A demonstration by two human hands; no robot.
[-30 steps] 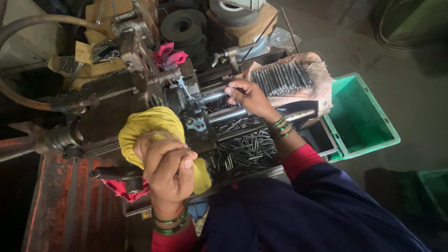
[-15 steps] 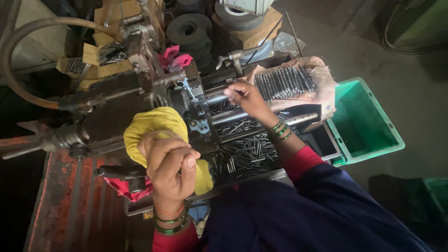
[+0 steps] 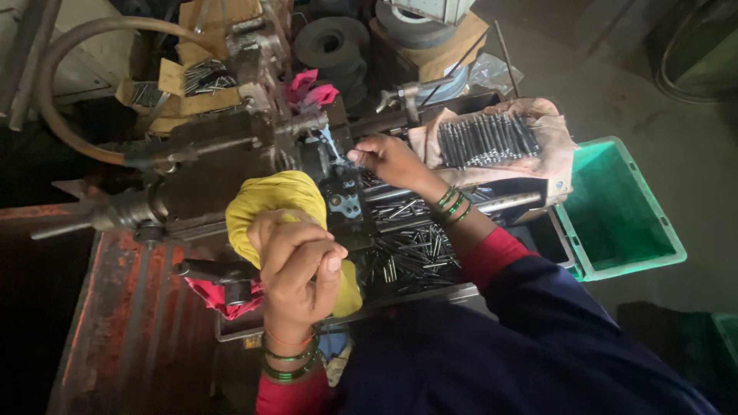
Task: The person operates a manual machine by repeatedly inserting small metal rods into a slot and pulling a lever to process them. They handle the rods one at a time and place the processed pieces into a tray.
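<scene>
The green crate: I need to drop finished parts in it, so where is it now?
In the head view the green crate sits on the floor at the right, beside the rods on cloth and past the right hand.

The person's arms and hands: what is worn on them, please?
Both hands, left and right, are bare, without gloves. Each wrist carries green bangles; the left also has a thin orange one. Red cuffs show under dark blue sleeves.

A metal workshop: greasy machine (image 3: 231,169), tray of steel pins (image 3: 407,253), grinding wheels (image 3: 334,42)
</scene>
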